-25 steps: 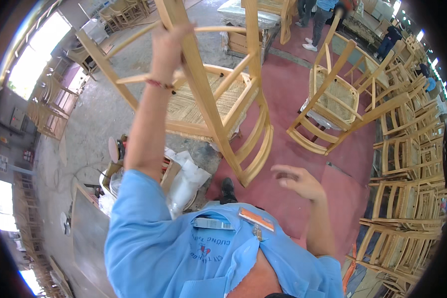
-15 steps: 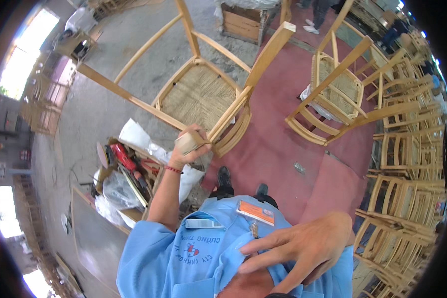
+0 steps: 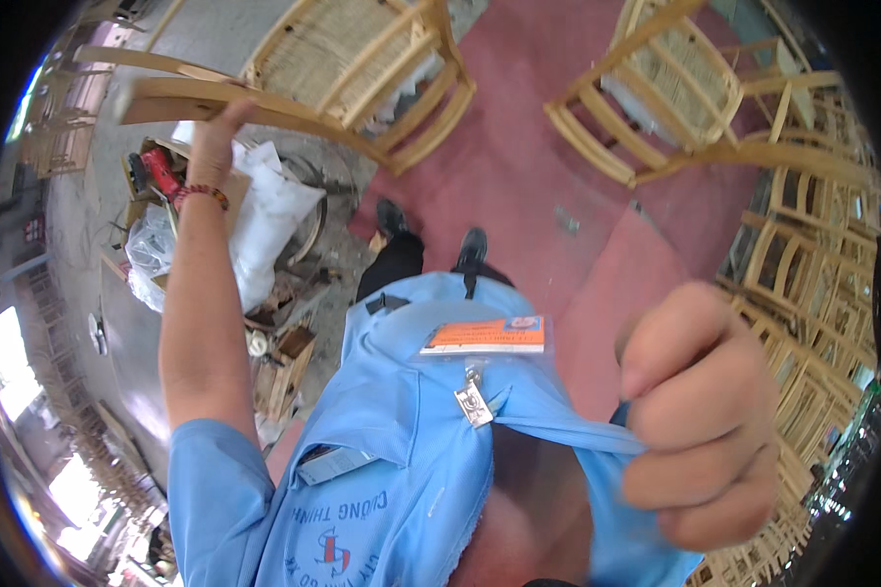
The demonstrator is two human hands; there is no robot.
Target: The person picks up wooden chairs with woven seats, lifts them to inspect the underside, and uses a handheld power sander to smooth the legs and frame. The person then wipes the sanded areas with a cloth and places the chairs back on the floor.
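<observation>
A wooden chair with a woven seat [image 3: 308, 49] is tipped over in front of me at the upper left. My left hand [image 3: 223, 135] is at one of its pale wooden legs [image 3: 171, 101], closed around it; the fingers behind the leg are hidden. Whether a pad is still in that hand does not show. My right hand [image 3: 705, 416], slightly blurred, is closed on the collar of my light blue shirt [image 3: 602, 440] and pulls the cloth out to the right. An orange and white badge [image 3: 485, 336] hangs from a metal clip on the shirt.
Another tipped chair [image 3: 690, 68] is at the upper right, on the red mat [image 3: 519, 147]. Stacked chair frames [image 3: 803, 235] line the right side. Left of my feet are a white sack [image 3: 264, 225], a red power tool [image 3: 162, 174] and clear plastic bags [image 3: 152, 245].
My left hand has moved from the chair's near corner, where it held a tan pad, to a leg farther left. My right hand has gone from spread fingers to gripping the collar. The view has shifted.
</observation>
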